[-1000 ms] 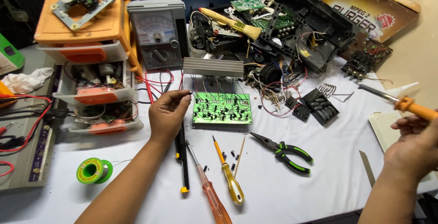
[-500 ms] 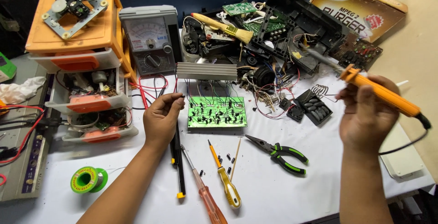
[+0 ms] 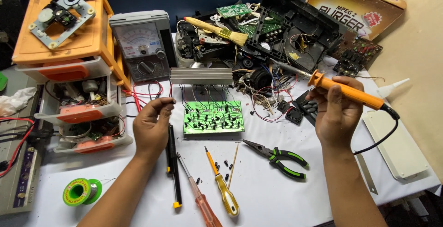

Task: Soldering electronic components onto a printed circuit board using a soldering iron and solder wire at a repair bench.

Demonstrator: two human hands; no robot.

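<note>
My right hand grips the orange handle of a soldering iron, held above the table at the right; its metal tip points left toward the pile of parts. My left hand hovers just left of a green circuit board, thumb and forefinger pinched together; anything between them is too small to see. The board lies flat, wired to a ribbed aluminium heat sink behind it.
In front lie green-handled pliers, a yellow screwdriver, a red screwdriver, a black pen-like tool and a solder spool. Behind stand a multimeter, orange drawers, a black chassis and a cardboard box.
My right hand has carried the soldering iron from the table's right edge leftward and up, toward the board. My left hand lifted slightly off the board's left corner, still pinched.
</note>
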